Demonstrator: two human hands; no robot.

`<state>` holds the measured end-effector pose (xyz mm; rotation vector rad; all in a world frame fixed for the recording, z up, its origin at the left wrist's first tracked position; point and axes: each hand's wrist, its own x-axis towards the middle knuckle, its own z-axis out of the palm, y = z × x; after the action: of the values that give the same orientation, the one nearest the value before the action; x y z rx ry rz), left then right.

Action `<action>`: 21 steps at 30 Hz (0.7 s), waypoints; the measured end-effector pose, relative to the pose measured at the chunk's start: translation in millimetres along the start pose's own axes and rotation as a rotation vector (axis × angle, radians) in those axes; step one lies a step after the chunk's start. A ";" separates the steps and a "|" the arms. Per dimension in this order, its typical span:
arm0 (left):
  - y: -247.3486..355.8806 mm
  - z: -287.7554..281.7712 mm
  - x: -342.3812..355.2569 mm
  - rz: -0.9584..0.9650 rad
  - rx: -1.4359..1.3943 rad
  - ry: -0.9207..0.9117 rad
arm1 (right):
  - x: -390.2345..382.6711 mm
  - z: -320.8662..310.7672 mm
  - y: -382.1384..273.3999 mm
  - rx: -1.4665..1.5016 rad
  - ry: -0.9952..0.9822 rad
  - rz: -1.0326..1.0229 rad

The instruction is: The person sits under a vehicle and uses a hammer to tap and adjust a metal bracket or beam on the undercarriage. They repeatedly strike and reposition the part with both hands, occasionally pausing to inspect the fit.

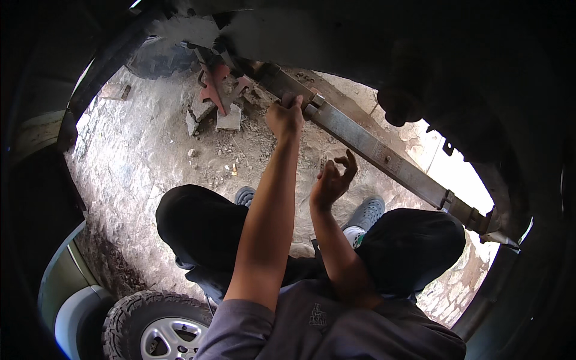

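A long grey metal bar runs diagonally beneath the dark vehicle body, with a bracket or clamp partway along it. My left hand reaches up to the bar beside that bracket, fingers closed on its lower edge. My right hand is raised just below the bar, apart from it, with fingers bent and separated and nothing visible in them. Toward the upper end of the bar, a red metal stand rests among pale concrete blocks.
Dark underbody frames the top and sides. A loose brick lies on the rough floor at left. A tyre with a silver wheel is at lower left. My bent knees and shoes are below my hands.
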<state>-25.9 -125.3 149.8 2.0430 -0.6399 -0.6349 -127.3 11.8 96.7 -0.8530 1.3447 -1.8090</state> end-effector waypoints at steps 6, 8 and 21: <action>6.8 -1.4 -1.4 -0.027 -0.023 0.015 | -18.2 6.3 -5.3 -0.047 -0.083 -0.007; 26.0 -4.8 -6.5 -0.096 -0.017 0.015 | -20.4 1.5 -5.7 -0.056 -0.093 -0.019; 7.5 3.7 11.4 -0.028 0.056 0.024 | -28.9 4.9 -11.8 -0.052 -0.095 0.053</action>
<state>-21.4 -138.5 152.2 2.1124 -0.6217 -0.6136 -109.9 36.2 106.6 -0.9109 1.3465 -1.6782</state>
